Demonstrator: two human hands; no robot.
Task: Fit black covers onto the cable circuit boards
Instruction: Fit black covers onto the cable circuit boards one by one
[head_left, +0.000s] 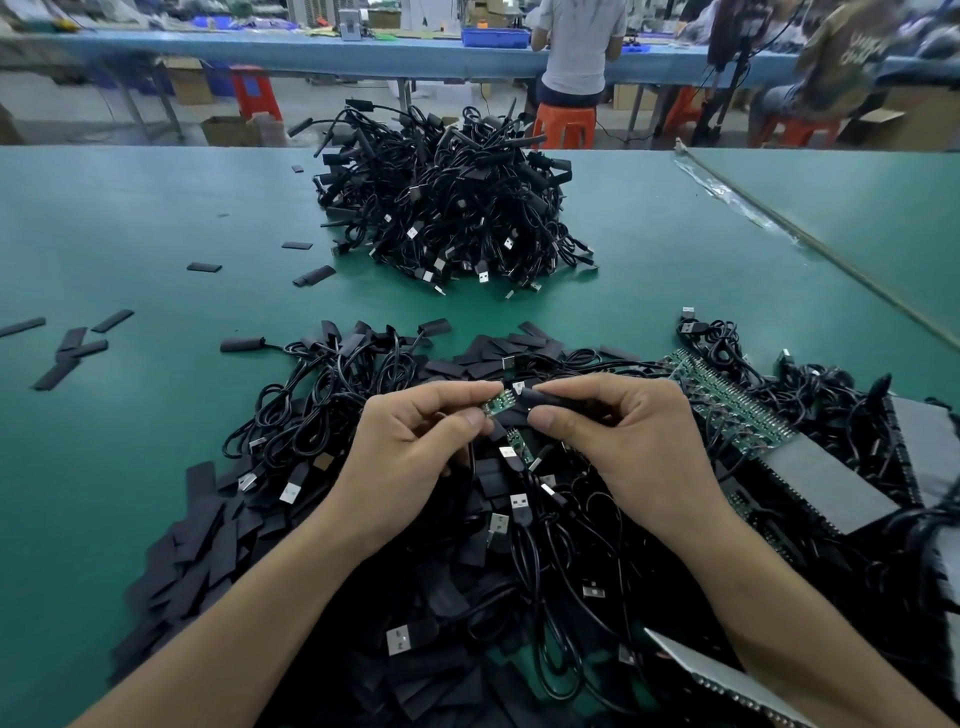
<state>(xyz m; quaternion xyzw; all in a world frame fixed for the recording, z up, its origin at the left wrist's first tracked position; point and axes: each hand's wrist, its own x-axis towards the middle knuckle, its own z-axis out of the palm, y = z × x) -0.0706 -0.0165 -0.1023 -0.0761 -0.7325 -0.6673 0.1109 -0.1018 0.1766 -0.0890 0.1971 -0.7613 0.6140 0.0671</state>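
My left hand (415, 447) pinches a small green circuit board (500, 404) on a black cable between thumb and forefinger. My right hand (623, 441) grips a black cover (545, 399) just to the right of the board, its open end touching the board's edge. Both hands hover above a heap of black USB cables (519, 519) and loose flat black covers (197, 545). A second bare green board (519, 447) lies just below my fingers.
A big pile of covered cables (447, 208) sits further back on the green table (130, 208). Stray covers (72, 353) lie at left. A panel of green boards (727, 405) and grey trays (831, 478) lie at right. People sit on orange stools behind.
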